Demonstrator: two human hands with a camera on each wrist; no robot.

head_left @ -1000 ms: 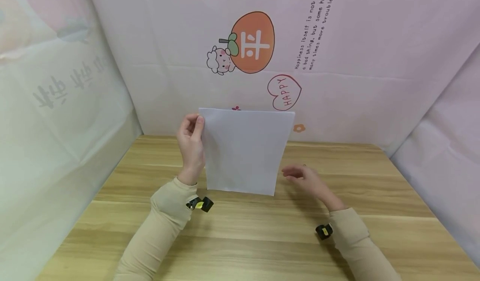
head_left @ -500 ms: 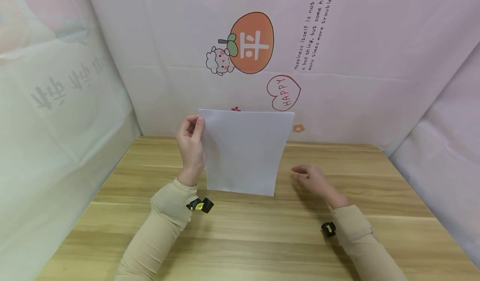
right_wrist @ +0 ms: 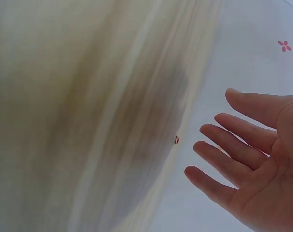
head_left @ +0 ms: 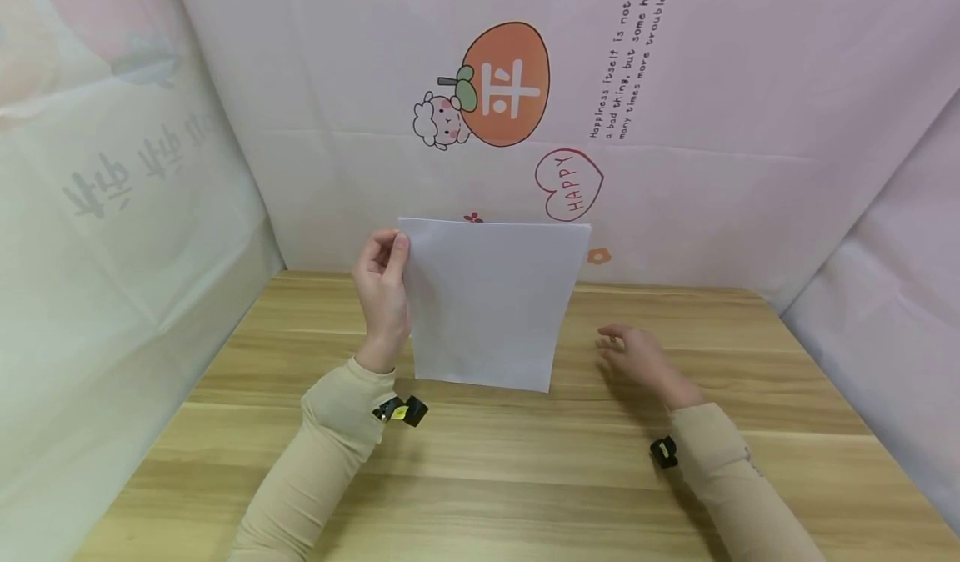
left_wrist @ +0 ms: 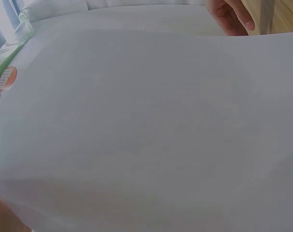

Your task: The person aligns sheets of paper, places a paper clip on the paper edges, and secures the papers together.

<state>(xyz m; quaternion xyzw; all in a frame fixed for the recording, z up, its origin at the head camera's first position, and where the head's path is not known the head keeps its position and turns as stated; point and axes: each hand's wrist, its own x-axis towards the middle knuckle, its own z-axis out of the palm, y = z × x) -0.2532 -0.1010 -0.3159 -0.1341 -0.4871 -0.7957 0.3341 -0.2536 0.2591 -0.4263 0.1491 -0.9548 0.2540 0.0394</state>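
Observation:
A blank white sheet of paper (head_left: 491, 308) stands upright in the head view, its lower edge close over the wooden table (head_left: 480, 479). My left hand (head_left: 384, 291) pinches it by the left edge near the top corner, thumb on the near face. In the left wrist view the paper (left_wrist: 146, 125) fills most of the picture. My right hand (head_left: 637, 358) hovers to the right of the sheet, apart from it. Seen from its wrist, the right hand (right_wrist: 253, 159) has its fingers spread and relaxed, with nothing in them.
Behind the table hangs a pale printed cloth (head_left: 360, 187) with an orange fruit drawing and a red heart. More cloth closes off the left side (head_left: 135, 278) and the right side (head_left: 885, 278). A tiny dark red mark (right_wrist: 176, 140) shows beyond the right fingertips.
My right hand has moved to the right, away from the paper's right edge. The left hand and the paper have stayed almost still.

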